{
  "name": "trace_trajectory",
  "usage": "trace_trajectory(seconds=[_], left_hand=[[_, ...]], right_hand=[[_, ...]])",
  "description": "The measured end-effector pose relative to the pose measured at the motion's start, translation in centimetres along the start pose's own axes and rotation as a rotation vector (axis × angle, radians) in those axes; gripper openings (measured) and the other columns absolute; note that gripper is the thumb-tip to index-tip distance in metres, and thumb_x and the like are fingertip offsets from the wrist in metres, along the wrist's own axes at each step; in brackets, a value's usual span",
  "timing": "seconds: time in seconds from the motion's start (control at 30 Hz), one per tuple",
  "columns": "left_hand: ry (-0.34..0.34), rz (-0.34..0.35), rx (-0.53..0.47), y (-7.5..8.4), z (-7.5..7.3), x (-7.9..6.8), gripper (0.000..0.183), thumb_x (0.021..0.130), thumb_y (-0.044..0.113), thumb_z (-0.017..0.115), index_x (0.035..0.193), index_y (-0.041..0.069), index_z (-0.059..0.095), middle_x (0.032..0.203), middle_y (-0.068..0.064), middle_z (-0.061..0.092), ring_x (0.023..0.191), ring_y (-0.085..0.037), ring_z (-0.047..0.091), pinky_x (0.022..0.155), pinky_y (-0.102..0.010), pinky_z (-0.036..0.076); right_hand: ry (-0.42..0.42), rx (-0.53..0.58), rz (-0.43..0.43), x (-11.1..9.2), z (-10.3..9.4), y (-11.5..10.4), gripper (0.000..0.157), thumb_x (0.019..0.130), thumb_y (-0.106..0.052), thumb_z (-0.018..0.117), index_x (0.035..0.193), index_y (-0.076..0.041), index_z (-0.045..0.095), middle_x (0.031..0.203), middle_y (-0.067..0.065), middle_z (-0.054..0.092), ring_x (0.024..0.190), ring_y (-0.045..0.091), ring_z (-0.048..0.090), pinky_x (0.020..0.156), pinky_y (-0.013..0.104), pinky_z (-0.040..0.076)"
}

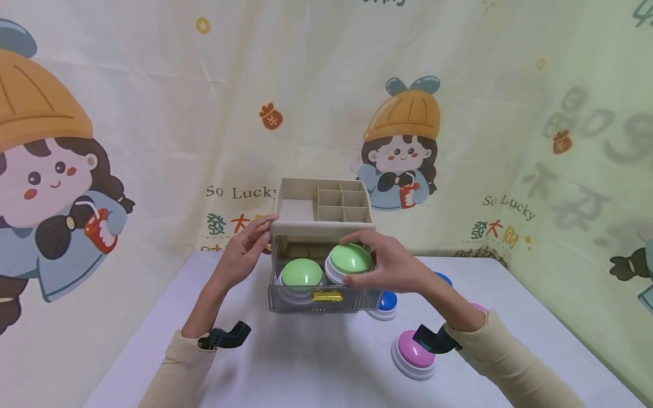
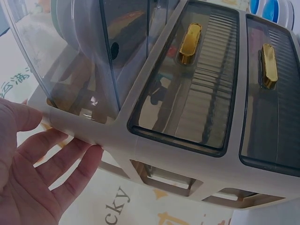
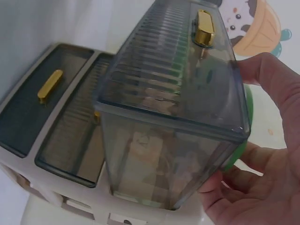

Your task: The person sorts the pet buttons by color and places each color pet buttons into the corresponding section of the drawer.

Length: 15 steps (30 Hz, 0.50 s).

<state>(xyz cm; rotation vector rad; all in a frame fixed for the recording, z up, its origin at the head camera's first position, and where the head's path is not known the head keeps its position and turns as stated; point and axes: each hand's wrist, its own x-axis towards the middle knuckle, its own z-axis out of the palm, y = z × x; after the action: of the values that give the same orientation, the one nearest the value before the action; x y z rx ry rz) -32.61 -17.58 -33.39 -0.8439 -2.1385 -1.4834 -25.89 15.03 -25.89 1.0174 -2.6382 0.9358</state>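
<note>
A beige desktop storage box (image 1: 322, 228) has its clear top drawer (image 1: 352, 300) pulled out. A green push button with a white base (image 1: 302, 272) sits in the drawer's left part. My right hand (image 1: 395, 263) grips another green push button (image 1: 352, 259) between thumb and fingers, tilted over the drawer's right side. The drawer hides most of that button in the right wrist view. At the box's upper left side, my left hand (image 1: 242, 252) touches the edge with its fingertips. The left wrist view shows those fingers (image 2: 70, 157) loosely extended against the frame.
On the white table (image 1: 306, 362), right of the box, are a blue push button (image 1: 386, 303) and a pink one (image 1: 415, 349). Another blue one (image 1: 444, 279) and another pink one (image 1: 479, 308) are partly hidden by my right arm. Closed drawers with gold handles (image 2: 269, 65) lie below the opened one.
</note>
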Motion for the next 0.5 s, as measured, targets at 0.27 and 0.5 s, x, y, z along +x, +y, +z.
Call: trace_trajectory(seconds=[0.27,0.5], left_hand=[[0.001,0.002,0.004,0.17,0.02,-0.03,0.043,0.108,0.015,0.053,0.15,0.023,0.051,0.144,-0.011,0.06,0.113,-0.029,0.067,0.081,-0.028,0.058],[0.0,0.006,0.006,0.13,0.05,-0.02,0.043,0.108,0.014,0.052,0.151,0.019,0.051,0.146,-0.011,0.059,0.119,-0.032,0.065,0.081,-0.028,0.058]], right_hand=[[-0.078,-0.034,0.088,0.42,-0.39,-0.44,0.063,0.081,-0.033,0.083,0.136,-0.012,0.06,0.124,0.005,0.064,0.107,0.022,0.058,0.084,0.034,0.054],[-0.085,-0.033,0.111,0.24,-0.42,-0.29,0.063,0.082,-0.035,0.084,0.137,-0.013,0.06,0.126,0.005,0.065,0.111,0.023,0.058,0.088,0.039,0.054]])
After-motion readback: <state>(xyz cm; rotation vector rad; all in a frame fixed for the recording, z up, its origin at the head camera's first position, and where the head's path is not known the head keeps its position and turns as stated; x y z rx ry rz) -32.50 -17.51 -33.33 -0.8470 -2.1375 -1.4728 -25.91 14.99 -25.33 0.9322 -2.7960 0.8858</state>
